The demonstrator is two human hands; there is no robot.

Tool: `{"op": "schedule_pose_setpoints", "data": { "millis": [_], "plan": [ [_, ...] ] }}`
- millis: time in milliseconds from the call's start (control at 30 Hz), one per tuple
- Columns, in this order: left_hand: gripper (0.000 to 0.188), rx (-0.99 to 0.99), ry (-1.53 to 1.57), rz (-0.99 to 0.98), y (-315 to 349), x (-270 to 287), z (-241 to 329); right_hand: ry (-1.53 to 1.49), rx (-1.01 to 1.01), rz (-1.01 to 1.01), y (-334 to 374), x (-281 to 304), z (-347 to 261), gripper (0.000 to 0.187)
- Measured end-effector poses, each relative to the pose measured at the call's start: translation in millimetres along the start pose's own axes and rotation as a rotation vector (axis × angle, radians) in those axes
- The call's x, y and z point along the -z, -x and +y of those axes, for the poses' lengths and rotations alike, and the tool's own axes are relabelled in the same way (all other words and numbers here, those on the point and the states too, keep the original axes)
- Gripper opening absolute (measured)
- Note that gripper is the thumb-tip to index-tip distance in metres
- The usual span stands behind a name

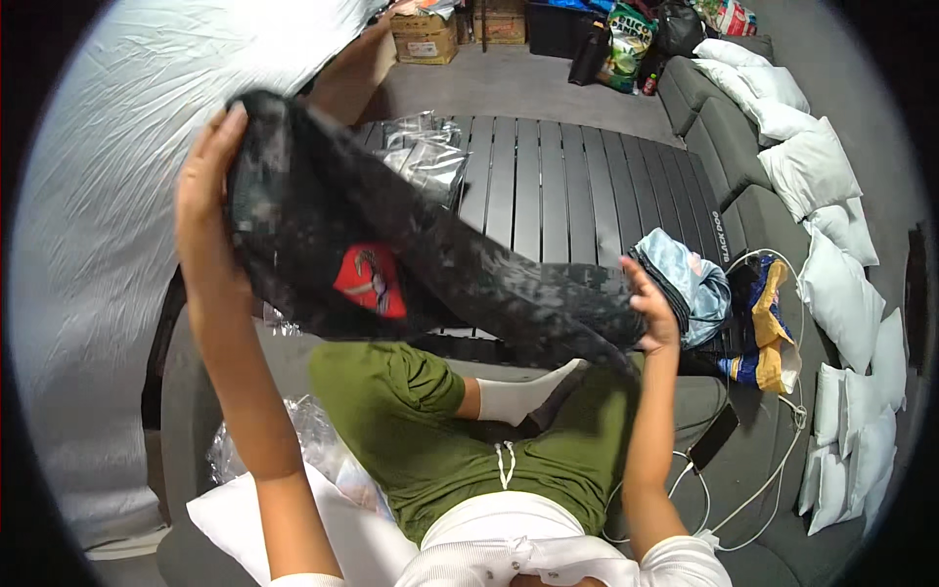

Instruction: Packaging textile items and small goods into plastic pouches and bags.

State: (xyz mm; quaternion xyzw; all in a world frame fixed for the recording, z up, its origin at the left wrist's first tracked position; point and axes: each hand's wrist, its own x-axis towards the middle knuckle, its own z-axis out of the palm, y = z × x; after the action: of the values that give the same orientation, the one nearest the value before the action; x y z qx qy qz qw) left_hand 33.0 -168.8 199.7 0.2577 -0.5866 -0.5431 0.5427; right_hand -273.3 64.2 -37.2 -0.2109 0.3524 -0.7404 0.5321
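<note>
Cloth (430,245) in mottled black and dark green, with a red patch (370,281) bearing a dark figure, is held up above the person's lap and across the near edge of the slatted black bench (548,186), its broad part at left and a long folded band running down to the right. The left hand (208,171), raised at the far left, grasps the cloth's upper left edge, fingers bent over it. The right hand (653,313), lower and nearer, has its grip around the band's right end, though blur and folds hide just how the fingers sit. Clear plastic packaging (425,161) lies on the bench beyond the cloth. Just beside the right hand is a pile of light blue fabric (690,289) with dark edges, and to its right a blue and gold bag (770,328). The person sits cross-legged in green trousers (391,391), a white sock (514,396) showing. Near right, a dark phone (714,437) lies among white cables (800,416); near left are crumpled clear plastic (284,445) and a white cushion (342,533). White pillows (831,259) line the grey sofa (719,127) along the right, and a white sheet (88,293) hangs at left. At the far side stand cardboard boxes (425,39) and a green and white sack (626,44).
</note>
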Motion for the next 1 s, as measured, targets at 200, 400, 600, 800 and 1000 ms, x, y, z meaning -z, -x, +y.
{"op": "schedule_pose_setpoints", "data": {
  "millis": [200,400,600,800,1000],
  "plan": [
    [0.015,0.618,-0.224,-0.104,-18.0,80.0,-189.6,0.156,0.128,0.478,-48.1,111.5,-9.8,0.024],
    [0.018,1.051,0.037,-0.110,32.7,110.3,-346.2,0.606,-0.024,0.777,-51.4,125.2,38.1,0.054],
    [0.026,1.063,-0.106,-0.155,30.7,89.1,-349.3,1.091,-0.106,0.914,-41.7,137.1,61.2,0.034],
    [0.024,1.069,-0.166,-0.219,32.2,102.1,-351.1,1.419,0.133,0.751,-26.3,78.2,46.3,0.032],
    [0.019,0.869,0.413,-0.085,16.0,74.6,-305.2,0.667,0.185,0.443,-24.3,62.4,-45.0,0.017]
  ]
}}
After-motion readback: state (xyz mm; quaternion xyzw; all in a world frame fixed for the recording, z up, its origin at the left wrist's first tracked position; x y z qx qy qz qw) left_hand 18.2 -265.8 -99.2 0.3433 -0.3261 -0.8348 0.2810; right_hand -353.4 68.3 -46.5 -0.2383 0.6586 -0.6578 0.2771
